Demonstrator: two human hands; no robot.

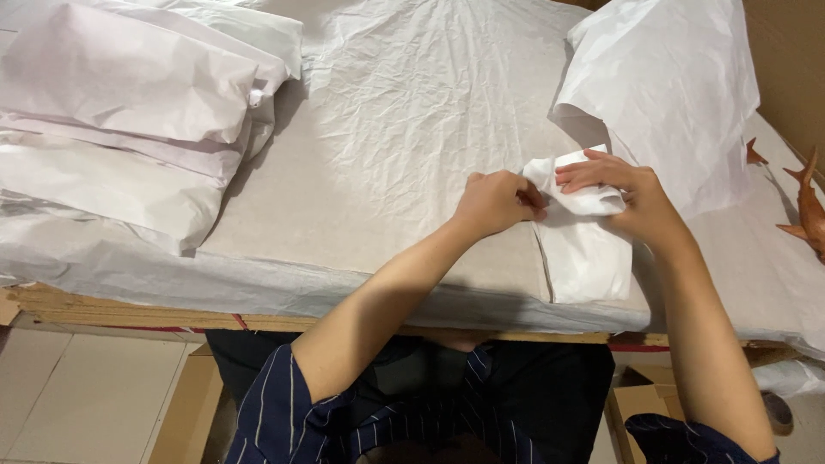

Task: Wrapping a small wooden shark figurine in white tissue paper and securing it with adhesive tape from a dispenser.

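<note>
A long bundle wrapped in white tissue paper (587, 249) lies on the paper-covered table (387, 146), its near end at the table's front edge. My left hand (497, 200) is closed on the paper at the bundle's far left end. My right hand (614, 185) presses its fingers flat on the folded paper at the top of the bundle. What is inside the wrapping is hidden.
Folded stacks of white paper (129, 112) lie at the left. A raised loose sheet (670, 86) stands behind my right hand. A brown carved wooden figure (808, 210) lies at the right edge. Cardboard boxes (185, 412) sit on the floor below.
</note>
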